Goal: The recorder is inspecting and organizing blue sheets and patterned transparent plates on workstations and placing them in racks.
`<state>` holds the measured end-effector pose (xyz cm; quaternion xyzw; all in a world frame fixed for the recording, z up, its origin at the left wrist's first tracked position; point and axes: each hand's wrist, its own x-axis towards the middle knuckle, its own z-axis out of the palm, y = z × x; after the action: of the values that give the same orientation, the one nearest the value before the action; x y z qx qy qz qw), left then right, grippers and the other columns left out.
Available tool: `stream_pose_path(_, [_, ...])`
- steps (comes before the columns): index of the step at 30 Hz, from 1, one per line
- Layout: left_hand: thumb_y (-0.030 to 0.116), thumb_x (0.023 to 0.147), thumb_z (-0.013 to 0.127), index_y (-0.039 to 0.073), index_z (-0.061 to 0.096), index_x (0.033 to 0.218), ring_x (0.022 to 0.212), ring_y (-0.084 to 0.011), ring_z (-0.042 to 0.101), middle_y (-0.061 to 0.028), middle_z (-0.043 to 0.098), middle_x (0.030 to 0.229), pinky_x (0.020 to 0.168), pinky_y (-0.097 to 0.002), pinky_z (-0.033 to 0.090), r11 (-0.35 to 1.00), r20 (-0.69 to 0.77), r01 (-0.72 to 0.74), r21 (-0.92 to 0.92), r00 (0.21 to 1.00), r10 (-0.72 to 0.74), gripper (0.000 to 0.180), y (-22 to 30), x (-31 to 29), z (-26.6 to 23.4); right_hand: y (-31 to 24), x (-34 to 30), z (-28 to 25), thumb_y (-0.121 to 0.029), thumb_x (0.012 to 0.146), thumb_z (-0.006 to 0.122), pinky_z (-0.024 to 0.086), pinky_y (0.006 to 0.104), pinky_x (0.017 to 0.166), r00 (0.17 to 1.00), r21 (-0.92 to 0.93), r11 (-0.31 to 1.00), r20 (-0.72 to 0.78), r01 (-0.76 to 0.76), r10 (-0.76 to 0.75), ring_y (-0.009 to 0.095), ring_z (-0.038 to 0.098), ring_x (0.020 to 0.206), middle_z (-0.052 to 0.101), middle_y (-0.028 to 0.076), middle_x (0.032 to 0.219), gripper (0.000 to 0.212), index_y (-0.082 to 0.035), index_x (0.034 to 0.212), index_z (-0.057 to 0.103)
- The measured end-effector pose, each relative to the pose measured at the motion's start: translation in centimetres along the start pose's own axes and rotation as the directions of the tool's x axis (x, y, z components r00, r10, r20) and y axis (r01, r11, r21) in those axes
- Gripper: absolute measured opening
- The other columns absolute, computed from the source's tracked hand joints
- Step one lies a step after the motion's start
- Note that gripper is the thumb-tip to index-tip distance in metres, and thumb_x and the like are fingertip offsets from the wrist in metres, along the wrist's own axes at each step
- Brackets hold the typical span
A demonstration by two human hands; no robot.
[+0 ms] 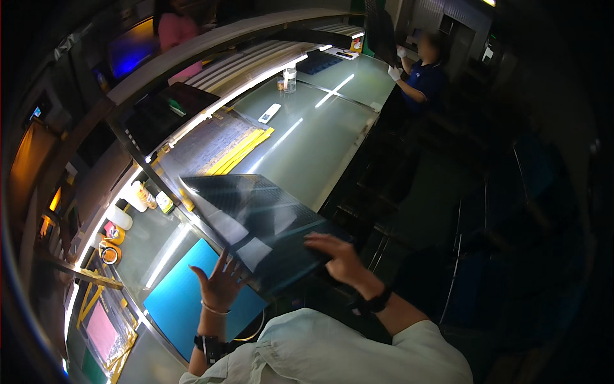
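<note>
A dark, glossy, thin sheet point(291, 221) with pale reflections is tilted in front of me, above the table. My right hand point(345, 259) is closed on its near right edge, fingers lying over the top; the thumb is hidden. My left hand point(220, 287) is open, palm up and fingers spread, with its fingertips close to the sheet's near left edge. I cannot tell whether they touch it. Below the left hand a bright blue board point(185, 294) lies on the table.
The glass-like worktable point(300, 153) carries yellow strips point(243, 150), a white remote-like object point(270, 113) and a clear bottle point(290, 80). Several bottles and tape rolls point(110, 255) line the left side under light tubes. At the far right a gloved co-worker point(419, 73) holds a dark panel point(382, 32).
</note>
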<state>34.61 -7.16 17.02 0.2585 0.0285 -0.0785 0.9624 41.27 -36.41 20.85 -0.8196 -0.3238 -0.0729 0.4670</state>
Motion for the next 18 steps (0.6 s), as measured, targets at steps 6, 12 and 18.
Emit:
stream_pose_path(6, [0.055, 0.083, 0.047, 0.005, 0.05, 0.117, 0.103, -0.0316, 0.053, -0.0136, 0.053, 0.119, 0.091, -0.0475, 0.041, 0.982, -0.432, -0.069, -0.176, 0.902, -0.014, 0.061, -4.9, 3.1, -10.2, 1.9, -3.3, 12.6, -0.019, 0.075, 0.062, 0.039, 0.0428, 0.092, 0.84, -0.148, 0.963, 0.529, 0.225, -0.115, 0.037, 0.046, 0.112, 0.05, 0.017, 0.12, 0.026, -0.004, 0.094, 0.054])
stream_pose_path(12, [0.057, 0.082, 0.048, 0.01, 0.051, 0.117, 0.1, -0.0302, 0.054, -0.01, 0.055, 0.114, 0.088, -0.0446, 0.043, 0.945, -0.231, -0.149, -0.29, 0.969, 0.081, 0.059, -7.5, 3.7, -11.7, 0.6, -2.5, 15.9, -0.029, 0.074, 0.064, 0.037, 0.0486, 0.094, 0.877, -0.17, 0.922, 0.408, 0.347, -0.255, 0.045, 0.041, 0.114, 0.043, 0.023, 0.125, 0.04, -0.004, 0.101, 0.049])
stream_pose_path(18, [0.06, 0.079, 0.049, 0.01, 0.047, 0.12, 0.102, -0.0267, 0.052, -0.008, 0.053, 0.116, 0.088, -0.0416, 0.042, 0.955, -0.384, -0.26, -0.142, 0.904, 0.189, 0.065, -7.6, 2.4, -8.6, 0.7, -1.9, 16.6, -0.023, 0.078, 0.062, 0.046, 0.0425, 0.086, 0.751, -0.083, 0.925, 0.613, 0.37, -0.245, 0.044, 0.05, 0.106, 0.047, 0.029, 0.118, 0.036, 0.003, 0.1, 0.05])
